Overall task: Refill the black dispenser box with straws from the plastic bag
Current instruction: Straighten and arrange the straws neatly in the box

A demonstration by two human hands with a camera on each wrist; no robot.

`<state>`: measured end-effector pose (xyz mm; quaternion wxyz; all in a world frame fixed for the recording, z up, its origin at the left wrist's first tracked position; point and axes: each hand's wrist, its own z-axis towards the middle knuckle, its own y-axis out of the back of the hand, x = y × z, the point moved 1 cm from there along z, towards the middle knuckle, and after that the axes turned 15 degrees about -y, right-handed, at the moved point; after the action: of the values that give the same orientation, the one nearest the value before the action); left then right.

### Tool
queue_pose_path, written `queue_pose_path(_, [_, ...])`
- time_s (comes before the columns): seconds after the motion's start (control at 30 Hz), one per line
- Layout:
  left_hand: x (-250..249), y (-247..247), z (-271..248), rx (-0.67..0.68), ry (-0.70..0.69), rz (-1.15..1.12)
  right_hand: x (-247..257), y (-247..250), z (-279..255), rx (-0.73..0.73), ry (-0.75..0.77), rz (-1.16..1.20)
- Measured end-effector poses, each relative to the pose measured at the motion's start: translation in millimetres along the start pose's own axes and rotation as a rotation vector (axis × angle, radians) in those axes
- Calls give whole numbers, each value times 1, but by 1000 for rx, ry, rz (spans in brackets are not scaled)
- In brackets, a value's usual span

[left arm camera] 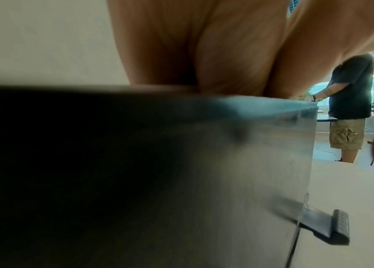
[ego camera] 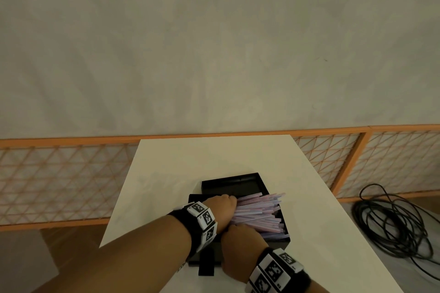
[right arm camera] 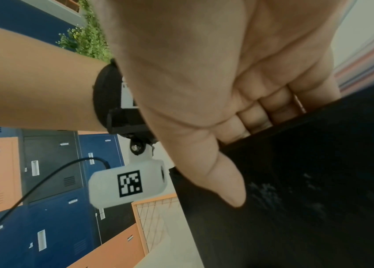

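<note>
Settling a thick bundle of pale pink and blue striped straws into the open black rectangular dispenser box, the left hand curls round the bundle's near end while the right hand, beside it at the box's front wall, seems to fold over the rim, presumably steadying the box. The black hinged lid stands open behind the box. No plastic bag shows, and no readable writing, only coded squares on the white wristbands.

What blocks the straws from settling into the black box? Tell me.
Nothing visible does. The box is open-topped, its lid lies behind it, and both hands, left and right, grip the straws already inside it.
</note>
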<state>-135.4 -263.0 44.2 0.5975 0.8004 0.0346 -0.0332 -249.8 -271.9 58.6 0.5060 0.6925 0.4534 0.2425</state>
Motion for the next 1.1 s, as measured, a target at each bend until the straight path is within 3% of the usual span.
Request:
queue_pose_path(0.23, [1,3,8,74,27,25,-3,-2,0,1,0,32])
queue_pose_path(0.83, [11,22,0,-160,4,-297,-3,3,2,-39,23,-2])
queue_pose_path(1.1, [12,41,3,-123,27,-344,-4,-2,41,102,-41,-61])
